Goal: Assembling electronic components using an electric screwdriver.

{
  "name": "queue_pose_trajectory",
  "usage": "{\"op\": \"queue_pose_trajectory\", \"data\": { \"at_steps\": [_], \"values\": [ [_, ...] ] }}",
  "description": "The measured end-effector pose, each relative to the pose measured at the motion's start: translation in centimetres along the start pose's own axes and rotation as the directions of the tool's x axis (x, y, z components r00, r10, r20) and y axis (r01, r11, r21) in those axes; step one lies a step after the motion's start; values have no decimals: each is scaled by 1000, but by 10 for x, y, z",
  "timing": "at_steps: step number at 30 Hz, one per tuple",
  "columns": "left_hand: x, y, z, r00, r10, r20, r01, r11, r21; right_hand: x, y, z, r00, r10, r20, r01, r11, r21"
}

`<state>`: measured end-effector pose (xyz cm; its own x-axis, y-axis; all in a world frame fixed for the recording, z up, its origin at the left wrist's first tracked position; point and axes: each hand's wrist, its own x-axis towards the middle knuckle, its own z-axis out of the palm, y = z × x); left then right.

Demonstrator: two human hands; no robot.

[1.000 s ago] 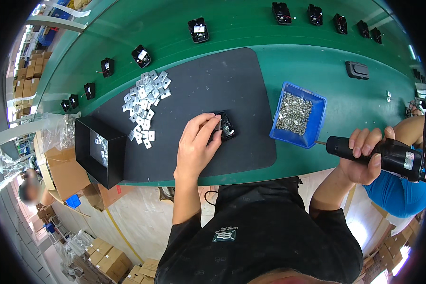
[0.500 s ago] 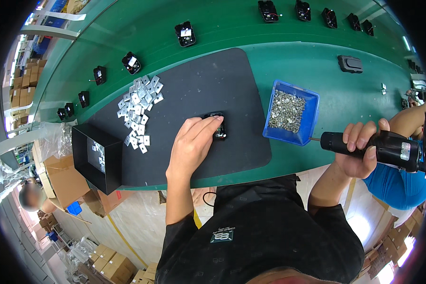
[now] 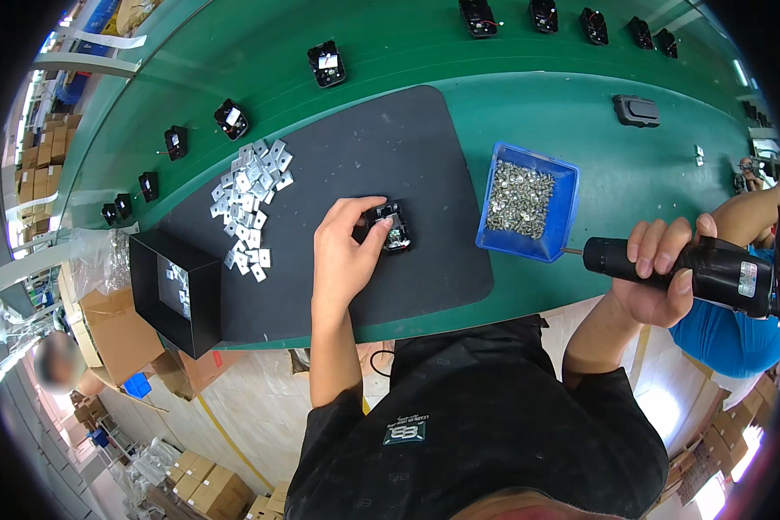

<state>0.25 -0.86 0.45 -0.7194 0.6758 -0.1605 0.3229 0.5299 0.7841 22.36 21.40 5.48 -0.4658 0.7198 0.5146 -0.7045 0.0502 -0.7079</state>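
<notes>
On the dark mat [image 3: 407,147] lies a small open black plastic housing [image 3: 397,236] with parts visible inside. My left hand [image 3: 348,243] grips its left side, thumb across the near face and fingers around the far side. My right hand [image 3: 663,260] is wrapped around a black electric screwdriver [image 3: 711,270], whose thin bit points left beside the near right corner of a blue bin [image 3: 572,204]. Loose silver screws [image 3: 520,201] fill the bin. Left of the housing, square metal plates [image 3: 250,186] with holes lie in a heap.
A black box [image 3: 204,299] holding more plates stands at the mat's left edge. Beyond the mat, several black housings [image 3: 328,65] sit along the green surface. A closed dark case [image 3: 636,111] lies at the far right. Another person's arm [image 3: 750,212] is near the right rim.
My left hand has shifted from covering the housing to holding its left side, exposing more of the inside. The screwdriver stays nearly in place. The row of housings has slid slightly left.
</notes>
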Motion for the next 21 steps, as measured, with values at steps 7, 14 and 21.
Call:
{"op": "queue_pose_trajectory", "data": {
  "at_steps": [7,14,21],
  "values": [
    [-7,-7,3,988,149,-51,-144,985,91,0,-1,6,1000,-2,18,2,1000,-1],
    [2,26,7,903,295,-311,-340,935,-100,-4,-3,3,1000,-7,-25,7,1000,-15],
    [29,94,66,666,719,200,-746,638,190,-4,-14,11,1000,-10,-22,9,999,-44]
  ]
}}
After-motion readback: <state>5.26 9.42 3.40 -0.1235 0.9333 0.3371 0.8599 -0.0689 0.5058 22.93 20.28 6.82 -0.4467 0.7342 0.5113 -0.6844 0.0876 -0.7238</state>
